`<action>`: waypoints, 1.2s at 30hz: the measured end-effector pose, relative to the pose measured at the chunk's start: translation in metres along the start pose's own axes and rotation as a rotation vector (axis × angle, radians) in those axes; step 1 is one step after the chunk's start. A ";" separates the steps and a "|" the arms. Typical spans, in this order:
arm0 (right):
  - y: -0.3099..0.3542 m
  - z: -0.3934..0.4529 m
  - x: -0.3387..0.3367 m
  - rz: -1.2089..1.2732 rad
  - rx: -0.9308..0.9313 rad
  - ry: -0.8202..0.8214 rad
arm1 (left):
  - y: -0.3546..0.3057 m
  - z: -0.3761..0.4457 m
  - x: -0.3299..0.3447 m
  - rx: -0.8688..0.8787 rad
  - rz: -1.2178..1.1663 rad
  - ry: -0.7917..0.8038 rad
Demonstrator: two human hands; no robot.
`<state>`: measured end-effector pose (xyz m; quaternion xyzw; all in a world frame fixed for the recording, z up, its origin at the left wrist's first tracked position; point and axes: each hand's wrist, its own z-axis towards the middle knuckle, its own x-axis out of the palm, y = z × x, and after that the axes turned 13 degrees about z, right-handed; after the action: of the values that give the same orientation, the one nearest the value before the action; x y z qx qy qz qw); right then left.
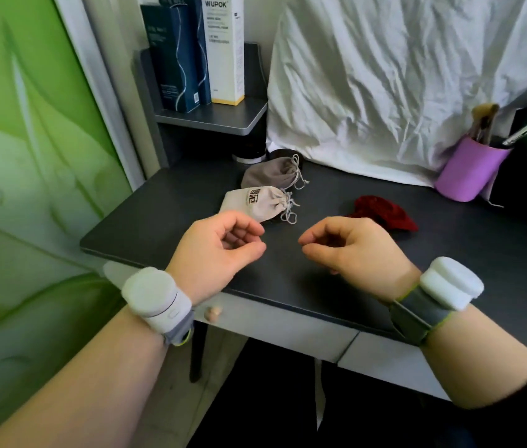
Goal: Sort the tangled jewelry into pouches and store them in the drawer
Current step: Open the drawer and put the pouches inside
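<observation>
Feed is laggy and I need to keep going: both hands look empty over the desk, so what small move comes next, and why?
Probably reach the left hand forward to grip the beige drawstring pouch. It lies nearest, both hands hang loosely curled and empty, and the drawer knob shows the drawer is closed. No jewelry is visible.

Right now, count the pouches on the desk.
3: a beige printed pouch nearest the left hand, a grey pouch behind it, a red pouch beyond the right hand. More may be hidden.
</observation>
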<state>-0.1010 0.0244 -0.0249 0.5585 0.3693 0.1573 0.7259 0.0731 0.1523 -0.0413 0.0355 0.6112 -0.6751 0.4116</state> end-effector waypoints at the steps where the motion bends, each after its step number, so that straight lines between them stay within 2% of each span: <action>1: 0.000 -0.001 0.003 -0.013 -0.012 0.003 | 0.004 -0.005 -0.001 -0.008 0.004 -0.030; 6: 0.012 -0.019 0.037 -0.139 -0.108 0.033 | 0.032 -0.049 -0.018 -0.111 0.008 -0.165; 11: 0.020 -0.032 0.063 -0.331 -0.217 0.112 | 0.051 -0.082 -0.014 -0.292 0.126 -0.151; 15: 0.023 -0.037 0.075 -0.436 -0.229 0.169 | 0.060 -0.080 -0.003 -0.443 0.301 -0.018; 21: 0.030 -0.040 0.083 -0.517 -0.219 0.198 | 0.063 -0.068 0.003 -0.466 0.500 0.066; 30: 0.032 -0.050 0.086 -0.581 -0.202 0.219 | 0.062 -0.088 -0.003 -0.488 0.470 0.069; 36: 0.024 -0.062 0.101 -0.627 -0.060 0.351 | 0.064 -0.122 -0.015 -0.500 0.444 0.076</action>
<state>-0.0721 0.1401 -0.0452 0.3611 0.6369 0.0314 0.6804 0.0656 0.2698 -0.1148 0.0907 0.7504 -0.3963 0.5212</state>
